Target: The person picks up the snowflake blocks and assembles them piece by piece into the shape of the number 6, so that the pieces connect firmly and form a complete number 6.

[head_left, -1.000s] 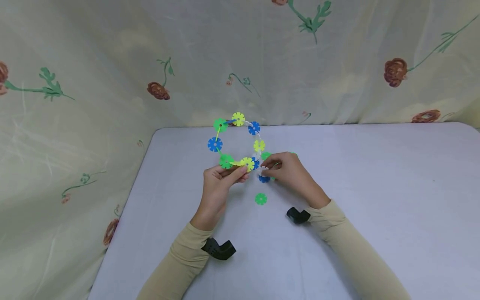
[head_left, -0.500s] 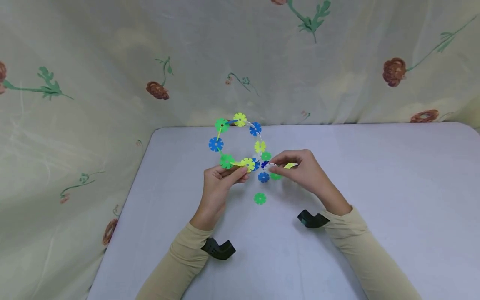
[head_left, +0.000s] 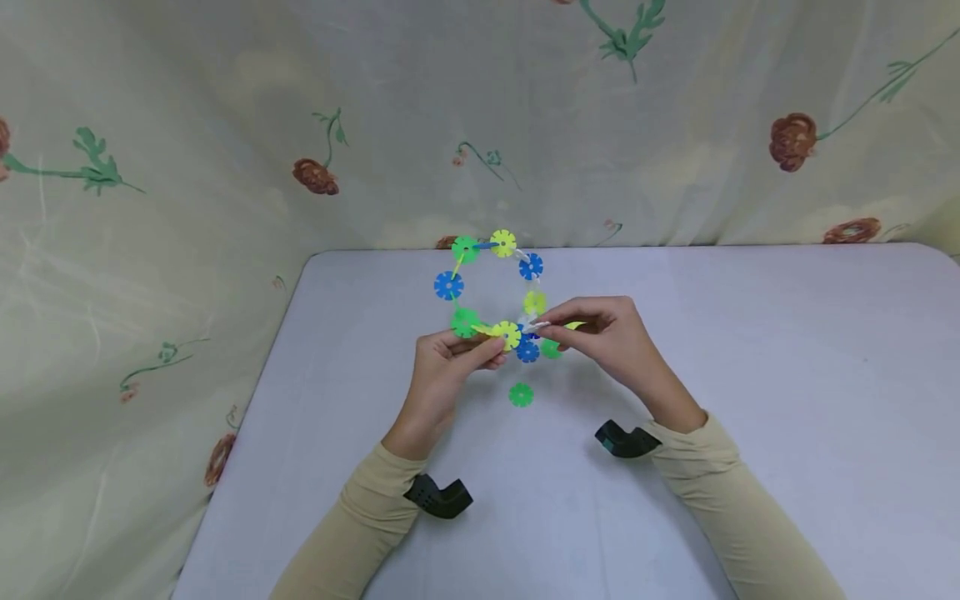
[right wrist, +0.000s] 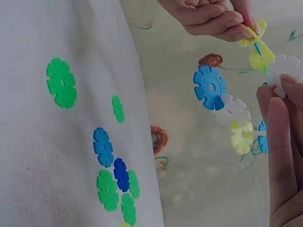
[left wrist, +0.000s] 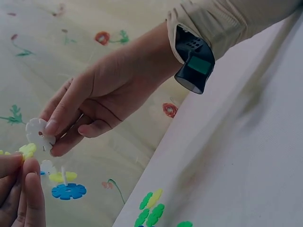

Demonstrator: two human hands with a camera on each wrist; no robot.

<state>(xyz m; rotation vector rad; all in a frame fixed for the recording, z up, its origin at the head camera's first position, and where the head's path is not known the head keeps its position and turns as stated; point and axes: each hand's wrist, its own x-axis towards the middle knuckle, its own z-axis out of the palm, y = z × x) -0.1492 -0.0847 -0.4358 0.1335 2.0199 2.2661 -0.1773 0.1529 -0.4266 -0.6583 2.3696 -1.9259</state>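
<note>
Disc ring (head_left: 465,323) now farther right, closer to the white disc (left wrist: 35,131).

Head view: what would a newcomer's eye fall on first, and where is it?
Probably first the colourful ring of notched discs, held above the pale table by the left hand. Next, the white disc pinched in the right hand, near the ring's lower right in the head view. Behind the table, the flowered cloth also stands out.

no legible txt on my end, no labels, brands, nos. or signs I can read, head or wrist views, ctr to edges of frame
</note>
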